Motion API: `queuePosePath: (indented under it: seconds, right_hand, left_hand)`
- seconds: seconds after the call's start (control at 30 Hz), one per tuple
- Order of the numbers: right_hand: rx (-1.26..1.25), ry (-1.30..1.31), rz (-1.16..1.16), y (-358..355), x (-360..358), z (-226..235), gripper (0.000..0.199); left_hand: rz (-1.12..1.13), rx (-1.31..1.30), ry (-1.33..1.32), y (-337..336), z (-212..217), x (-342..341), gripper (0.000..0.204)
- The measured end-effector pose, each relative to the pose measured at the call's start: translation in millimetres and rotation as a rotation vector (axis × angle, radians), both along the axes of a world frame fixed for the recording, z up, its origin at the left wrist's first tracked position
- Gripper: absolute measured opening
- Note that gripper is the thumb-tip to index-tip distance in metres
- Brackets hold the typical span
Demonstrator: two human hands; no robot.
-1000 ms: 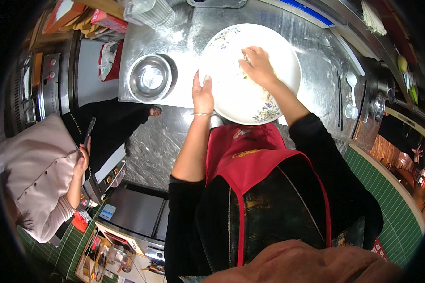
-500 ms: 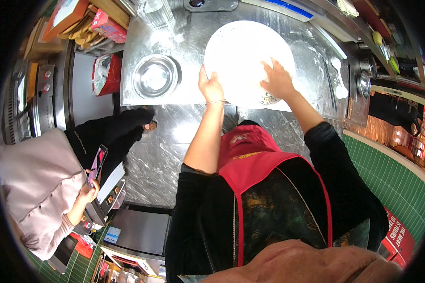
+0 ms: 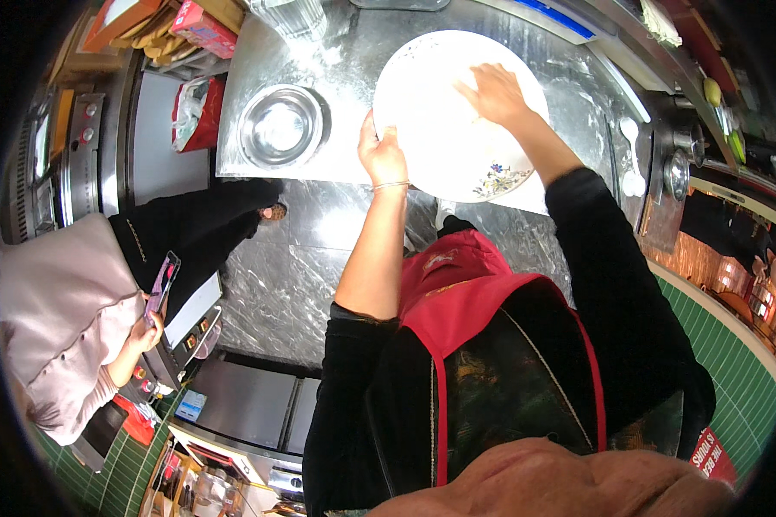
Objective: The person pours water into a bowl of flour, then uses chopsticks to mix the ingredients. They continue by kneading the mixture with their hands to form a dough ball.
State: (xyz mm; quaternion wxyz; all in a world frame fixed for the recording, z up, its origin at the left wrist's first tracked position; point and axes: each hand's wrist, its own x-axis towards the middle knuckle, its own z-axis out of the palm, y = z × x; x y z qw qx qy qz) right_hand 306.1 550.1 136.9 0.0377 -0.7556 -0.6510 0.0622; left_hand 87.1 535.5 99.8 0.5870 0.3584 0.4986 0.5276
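Note:
A large round white basin with a floral patch inside its near wall lies at the front edge of the metal worktop. My left hand grips its left rim, thumb on the inner side. Over the inside of the basin, toward the far right, is my right hand, its fingers apart and nothing seen in them. Glare washes out the basin's middle, so I cannot tell what lies in it or whether my right fingers touch it. A shiny steel bowl stands to the left of my left hand.
White powdery smears mark the worktop. A ribbed clear container stands at the far left, a white spoon at the right. Small steel bowls sit beyond. At left, another person holds a phone.
My right hand has moved away from me and left across the basin, uncovering the floral patch. My left hand keeps its grip on the rim. The other person's phone sits slightly lower.

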Motion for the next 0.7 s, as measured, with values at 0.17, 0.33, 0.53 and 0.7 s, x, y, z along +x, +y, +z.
queuePosePath:
  seconds: [0.17, 0.33, 0.53, 0.7]
  right_hand:
    - [-0.224, -0.087, 0.272, -120, -8, -14, 0.025]
    - [-0.05, 0.301, 0.214, -74, -78, -42, 0.021]
    - [0.076, 0.405, 0.0, -40, -32, -16, 0.022]
    - [0.156, 0.4, -0.176, -8, -11, -8, 0.034]
  left_hand:
    - [0.044, -0.07, -0.108, -1, 3, 4, 0.034]
    - [0.018, -0.044, -0.037, -1, 0, 2, 0.034]
    - [-0.016, 0.105, 0.136, -1, 0, -2, 0.035]
    - [-0.001, 0.132, 0.199, 0, -1, 0, 0.034]
